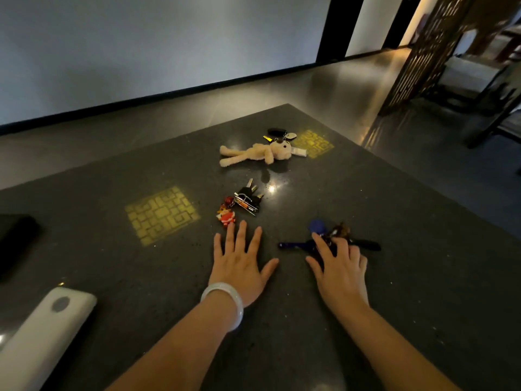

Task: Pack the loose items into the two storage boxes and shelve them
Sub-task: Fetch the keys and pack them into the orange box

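Three bunches of keys lie on the dark stone table (394, 277). Farthest is a cream plush rabbit (253, 154) tied to a black fob and keys (277, 132). In the middle lies a key bunch (248, 199) with a red figurine charm (226, 216). My left hand (242, 259) rests flat with fingers spread, its fingertips just short of that charm. Nearest on the right is a dark blue key bunch (318, 227) with a brown charm (341, 230). My right hand (339, 268) lies over this bunch with fingers curled onto it, hiding its middle.
A white rounded case (42, 337) lies at the table's near left corner, and a black object (14, 244) sits at the left edge. Yellow patterned squares (162, 215) are inlaid in the tabletop. A carved wooden screen (423, 52) and dark chairs (485, 108) stand beyond the right side.
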Action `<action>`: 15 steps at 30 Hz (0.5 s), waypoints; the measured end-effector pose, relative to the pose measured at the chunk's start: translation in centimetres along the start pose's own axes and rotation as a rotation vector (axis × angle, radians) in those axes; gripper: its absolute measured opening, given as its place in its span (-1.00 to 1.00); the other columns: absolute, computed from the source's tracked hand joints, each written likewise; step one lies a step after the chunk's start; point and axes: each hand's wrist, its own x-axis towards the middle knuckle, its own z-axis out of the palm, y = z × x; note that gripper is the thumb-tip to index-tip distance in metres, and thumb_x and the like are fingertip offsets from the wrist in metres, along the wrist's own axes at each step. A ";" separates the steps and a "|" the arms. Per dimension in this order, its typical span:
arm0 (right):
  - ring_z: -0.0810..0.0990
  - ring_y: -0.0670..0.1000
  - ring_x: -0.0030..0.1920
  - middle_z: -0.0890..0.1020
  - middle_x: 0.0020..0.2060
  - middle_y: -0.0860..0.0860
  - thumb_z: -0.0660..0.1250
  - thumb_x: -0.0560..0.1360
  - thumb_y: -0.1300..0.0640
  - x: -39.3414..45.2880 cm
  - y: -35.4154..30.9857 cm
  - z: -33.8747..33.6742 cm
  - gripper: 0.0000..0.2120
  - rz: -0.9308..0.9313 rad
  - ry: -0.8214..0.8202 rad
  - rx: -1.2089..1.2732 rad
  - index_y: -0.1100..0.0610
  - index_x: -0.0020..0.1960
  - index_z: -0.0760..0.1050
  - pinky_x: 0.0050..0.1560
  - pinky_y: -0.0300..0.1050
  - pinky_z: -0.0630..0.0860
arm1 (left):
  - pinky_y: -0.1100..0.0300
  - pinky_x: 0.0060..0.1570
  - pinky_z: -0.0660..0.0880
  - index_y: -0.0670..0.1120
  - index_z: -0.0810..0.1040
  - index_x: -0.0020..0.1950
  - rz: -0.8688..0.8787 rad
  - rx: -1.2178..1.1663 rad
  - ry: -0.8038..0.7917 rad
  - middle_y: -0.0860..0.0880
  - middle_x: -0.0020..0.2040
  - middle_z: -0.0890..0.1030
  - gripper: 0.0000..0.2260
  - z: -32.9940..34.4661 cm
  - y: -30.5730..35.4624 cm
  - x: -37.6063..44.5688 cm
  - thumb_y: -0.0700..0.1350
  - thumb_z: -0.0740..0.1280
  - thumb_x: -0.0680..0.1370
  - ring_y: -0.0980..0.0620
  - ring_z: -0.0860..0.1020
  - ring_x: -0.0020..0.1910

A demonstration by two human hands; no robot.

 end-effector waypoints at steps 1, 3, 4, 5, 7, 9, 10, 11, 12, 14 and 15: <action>0.38 0.07 0.21 0.34 0.29 0.07 0.06 0.56 -0.23 -1.4 -0.1 0.1 -0.48 0.009 0.031 0.009 -0.15 0.49 0.17 0.23 0.05 0.38 | -0.21 0.46 -0.25 0.13 -0.27 0.55 0.009 -0.007 -0.009 -0.04 0.57 -0.25 -0.29 -0.2 -0.1 0.0 0.43 -0.21 0.49 -0.13 -0.33 0.51; 0.44 0.03 0.06 0.43 0.14 0.07 0.20 0.52 -0.17 -3.5 -0.3 0.5 -0.55 0.020 0.119 0.042 -0.08 0.37 0.37 0.09 -0.01 0.48 | -0.22 0.45 -0.14 0.09 -0.13 0.57 0.028 -0.029 -0.007 -0.08 0.58 -0.10 -0.28 -0.9 -0.2 0.3 0.41 -0.08 0.51 -0.18 -0.18 0.54; 0.45 0.02 -0.01 0.45 0.06 0.06 0.26 0.50 -0.14 -4.0 -0.3 0.7 -0.59 0.023 0.157 0.054 -0.05 0.31 0.44 0.03 -0.03 0.51 | -0.22 0.44 -0.02 0.05 -0.01 0.56 0.039 -0.036 0.033 -0.11 0.56 0.02 -0.29 -1.4 -0.2 0.7 0.39 0.00 0.52 -0.20 -0.04 0.53; 0.45 0.01 -0.05 0.46 0.02 0.06 0.29 0.49 -0.11 -4.2 -0.2 0.8 -0.62 0.026 0.180 0.066 -0.02 0.27 0.47 0.00 -0.05 0.52 | -0.20 0.42 0.09 0.02 0.09 0.53 0.048 -0.035 0.104 -0.13 0.51 0.12 -0.32 -2.0 -0.2 1.3 0.35 0.08 0.52 -0.19 0.08 0.49; 0.45 0.01 -0.07 0.47 0.00 0.07 0.29 0.50 -0.08 -4.2 -0.2 0.8 -0.64 0.016 0.203 0.082 0.02 0.25 0.48 0.00 -0.05 0.53 | -0.18 0.38 0.19 0.01 0.16 0.50 0.039 -0.050 0.235 -0.13 0.47 0.18 -0.36 -3.4 -0.3 3.4 0.30 0.18 0.52 -0.18 0.16 0.45; 0.45 0.00 -0.04 0.46 0.03 0.06 0.24 0.52 -0.09 -3.9 -0.3 0.7 -0.63 0.004 0.199 0.079 0.01 0.28 0.44 0.03 -0.06 0.52 | -0.25 0.40 0.12 0.05 0.06 0.54 -0.003 -0.081 0.212 -0.10 0.53 0.06 -0.31 -4.6 -0.6 6.2 0.28 0.21 0.52 -0.21 0.06 0.50; 0.46 -0.01 -0.02 0.46 0.05 0.05 0.23 0.53 -0.10 -3.8 -0.3 0.7 -0.62 0.006 0.193 0.085 0.00 0.30 0.43 0.05 -0.07 0.51 | -0.28 0.41 0.06 0.09 -0.02 0.56 -0.029 -0.084 0.147 -0.08 0.55 -0.03 -0.29 -5.0 -0.8 7.6 0.28 0.22 0.52 -0.23 -0.02 0.52; 0.46 -0.02 -0.01 0.45 0.05 0.04 0.22 0.53 -0.11 -3.7 -0.3 0.7 -0.62 0.011 0.189 0.095 -0.01 0.31 0.42 0.06 -0.07 0.51 | -0.30 0.41 0.02 0.14 -0.08 0.56 -0.054 -0.083 0.069 -0.05 0.57 -0.10 -0.27 -5.0 -1.0 8.8 0.28 0.22 0.52 -0.25 -0.08 0.53; 0.46 -0.02 -0.01 0.45 0.06 0.03 0.21 0.53 -0.11 -3.7 -0.3 0.8 -0.61 0.016 0.186 0.108 -0.02 0.31 0.41 0.07 -0.07 0.51 | -0.32 0.41 -0.01 0.17 -0.11 0.56 -0.076 -0.083 -0.004 -0.04 0.57 -0.14 -0.26 -4.8 -1.2 9.8 0.29 0.21 0.52 -0.26 -0.11 0.53; 0.46 -0.02 0.00 0.44 0.06 0.02 0.20 0.53 -0.12 -3.7 -0.2 0.9 -0.62 0.019 0.182 0.127 -0.03 0.31 0.39 0.08 -0.06 0.51 | -0.32 0.41 0.00 0.20 -0.08 0.55 -0.100 -0.060 -0.078 -0.05 0.58 -0.10 -0.31 -3.9 -1.3 10.6 0.31 0.18 0.53 -0.28 -0.06 0.52; 0.46 -0.03 0.00 0.44 0.06 0.02 0.20 0.53 -0.12 -3.7 -0.2 0.9 -0.62 0.017 0.180 0.131 -0.03 0.31 0.39 0.08 -0.06 0.51 | -0.31 0.40 0.04 0.20 -0.03 0.54 -0.095 -0.038 -0.060 -0.07 0.56 -0.03 -0.35 -3.3 -1.3 10.5 0.30 0.16 0.53 -0.28 0.00 0.51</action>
